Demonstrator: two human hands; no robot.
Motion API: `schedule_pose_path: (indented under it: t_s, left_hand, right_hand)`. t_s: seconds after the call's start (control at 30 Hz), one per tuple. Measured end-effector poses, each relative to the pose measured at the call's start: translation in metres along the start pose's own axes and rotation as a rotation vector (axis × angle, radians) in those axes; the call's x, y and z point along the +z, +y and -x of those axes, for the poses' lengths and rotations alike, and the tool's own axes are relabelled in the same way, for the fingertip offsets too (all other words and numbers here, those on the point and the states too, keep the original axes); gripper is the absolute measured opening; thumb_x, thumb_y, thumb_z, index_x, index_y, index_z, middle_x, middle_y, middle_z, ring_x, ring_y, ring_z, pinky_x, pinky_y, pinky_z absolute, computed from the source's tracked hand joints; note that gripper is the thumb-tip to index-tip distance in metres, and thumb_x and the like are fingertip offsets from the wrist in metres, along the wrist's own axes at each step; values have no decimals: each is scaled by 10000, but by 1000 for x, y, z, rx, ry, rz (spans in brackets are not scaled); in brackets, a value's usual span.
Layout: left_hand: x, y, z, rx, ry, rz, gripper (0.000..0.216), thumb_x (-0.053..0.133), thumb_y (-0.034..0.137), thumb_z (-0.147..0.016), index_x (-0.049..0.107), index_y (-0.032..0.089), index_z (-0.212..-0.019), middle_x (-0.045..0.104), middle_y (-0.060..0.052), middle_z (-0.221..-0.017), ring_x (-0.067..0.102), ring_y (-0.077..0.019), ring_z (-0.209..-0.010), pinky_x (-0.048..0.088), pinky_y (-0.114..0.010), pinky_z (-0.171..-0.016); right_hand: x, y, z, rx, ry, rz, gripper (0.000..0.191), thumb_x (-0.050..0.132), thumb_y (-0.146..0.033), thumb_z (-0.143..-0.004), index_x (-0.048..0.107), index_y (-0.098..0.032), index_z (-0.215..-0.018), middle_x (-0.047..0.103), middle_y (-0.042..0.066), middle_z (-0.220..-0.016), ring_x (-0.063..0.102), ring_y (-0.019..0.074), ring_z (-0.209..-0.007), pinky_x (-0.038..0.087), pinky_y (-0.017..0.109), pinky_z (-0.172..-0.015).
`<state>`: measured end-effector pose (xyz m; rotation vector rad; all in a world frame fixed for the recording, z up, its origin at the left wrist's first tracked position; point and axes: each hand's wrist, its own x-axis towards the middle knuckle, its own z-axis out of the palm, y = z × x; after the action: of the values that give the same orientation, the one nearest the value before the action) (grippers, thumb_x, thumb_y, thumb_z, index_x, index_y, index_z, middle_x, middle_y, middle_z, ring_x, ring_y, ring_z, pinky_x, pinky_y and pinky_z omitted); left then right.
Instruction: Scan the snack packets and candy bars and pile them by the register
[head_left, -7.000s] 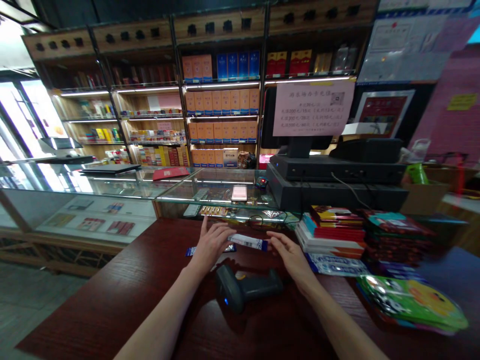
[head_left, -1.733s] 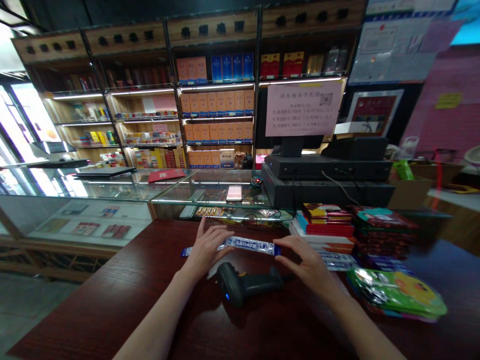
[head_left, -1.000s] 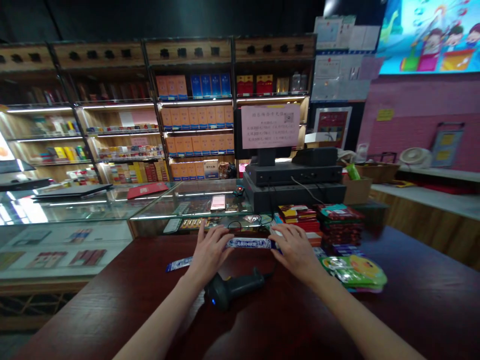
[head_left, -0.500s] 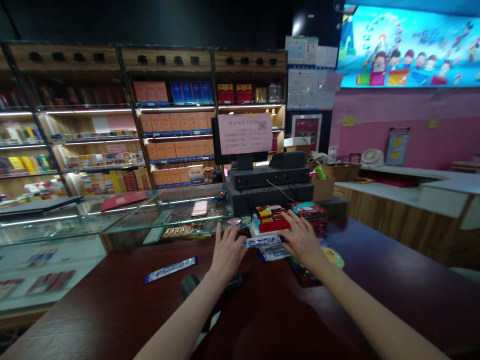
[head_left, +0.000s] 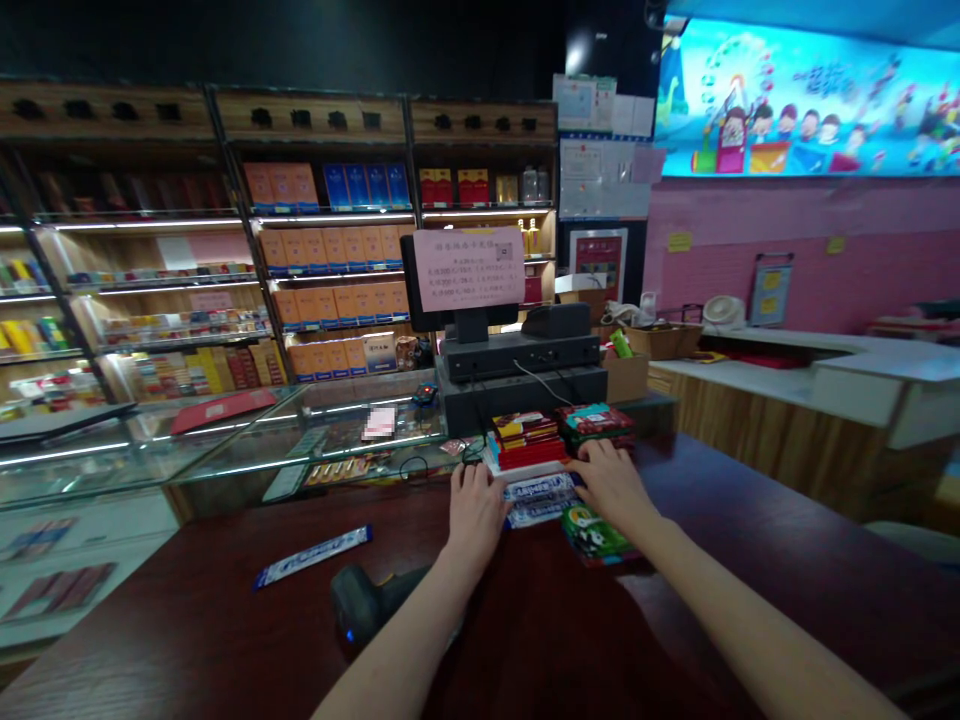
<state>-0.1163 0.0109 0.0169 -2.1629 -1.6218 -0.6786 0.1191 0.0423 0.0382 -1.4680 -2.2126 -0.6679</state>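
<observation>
A slim blue-and-white packet (head_left: 538,487) lies flat on the dark red counter, just in front of a stack of red and yellow packets (head_left: 525,432). My left hand (head_left: 478,508) has its fingers closed at the packet's left end. At the right end, my right hand (head_left: 613,487) grips it between thumb and fingers. A second blue-and-white packet (head_left: 536,514) is right below it, nearer to me. Partly under my right forearm is a green packet (head_left: 596,532) with a panda-like picture. Another slim blue packet (head_left: 313,556) lies apart on the left.
A black handheld scanner (head_left: 364,605) lies by my left forearm, partly covered by it. Behind the stacks stands a cash register (head_left: 517,355) with a pink notice (head_left: 469,268). A glass display case (head_left: 247,440) borders the counter at the left, with stocked shelves behind.
Both hands have brought the slim packet down beside the other blue one. My right hand has moved off the green packet, which now shows more. The whole view has shifted slightly.
</observation>
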Motion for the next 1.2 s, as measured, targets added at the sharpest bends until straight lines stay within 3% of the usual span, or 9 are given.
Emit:
schedule_pose_path:
  t_s: [0.2,0.47,0.77,0.93,1.2]
  left_hand:
    - [12,9,-8,-17,-75,-29,199,720,332,-826,724,236,-1001,601,-79,-998,514,-268,-1025,364,-468,-1007]
    - [26,14,-9,-31,-160,-37,215,720,354,-819,734,226,-991,614,-87,-1042,520,-272,-1044,372,-448,-982]
    - [27,13,-5,-7,-163,-61,231,732,404,-805,744,234,-961,614,-78,-1006,517,-270,-1031,358,-462,-1007]
    - [24,15,-2,16,-183,-63,373,786,483,-734,740,207,-981,612,-97,-1041,506,-287,-1053,349,-475,-1025]
    - [26,16,-4,8,-190,-54,250,766,352,-774,739,187,-958,615,-97,-1053,507,-285,-1071,339,-466,-1045]
  right_hand:
    - [10,6,-5,-29,-86,20,106,709,-181,-772,764,-245,-836,651,107,-975,530,280,-997,391,362,-757]
    - [7,4,-8,-44,-44,-41,148,606,-212,-862,745,-244,-901,662,91,-974,535,256,-975,375,367,-757]
    - [10,1,-5,-44,-26,-70,126,622,-232,-866,742,-245,-902,672,79,-968,546,252,-982,367,365,-761]
    - [11,0,-5,-37,-16,-72,125,616,-239,-874,741,-238,-887,672,77,-966,544,253,-983,369,363,-760]
    - [8,-2,-5,-43,-10,-80,132,604,-236,-880,736,-237,-881,673,74,-967,546,246,-969,378,360,-763]
